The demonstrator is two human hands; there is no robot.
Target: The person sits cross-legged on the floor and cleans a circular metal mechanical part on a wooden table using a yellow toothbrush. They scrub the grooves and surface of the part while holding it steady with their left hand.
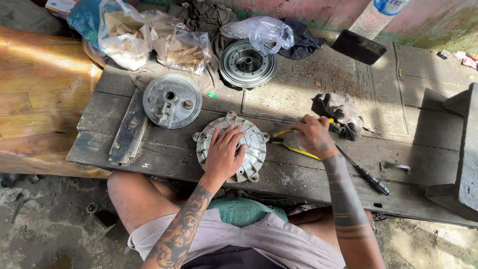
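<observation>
The finned hub cover [230, 148], a round cast-metal part with radial ribs, lies flat near the front edge of the tabletop [308, 84], directly ahead of the seated person. Being round, it has no clear long axis; its ribbed face is up, with small lugs projecting at the rim.

The yellow-handled pliers [291, 142] lie just right of the cover, their long axis running left to right, nose towards the cover's rim.

Open room: bare boards to the right of the pliers as far as the black-handled screwdriver [366, 173]; a narrow strip only between cover and front edge. Behind the cover sit a brake plate [172, 100] and a grooved drum [248, 63], both well apart from it. A grey rag [342, 115] lies behind the right hand.

The left hand [225, 151] rests open, fingers spread, palm pressed on the cover. The right hand [314, 137] is closed around the pliers' handles.
</observation>
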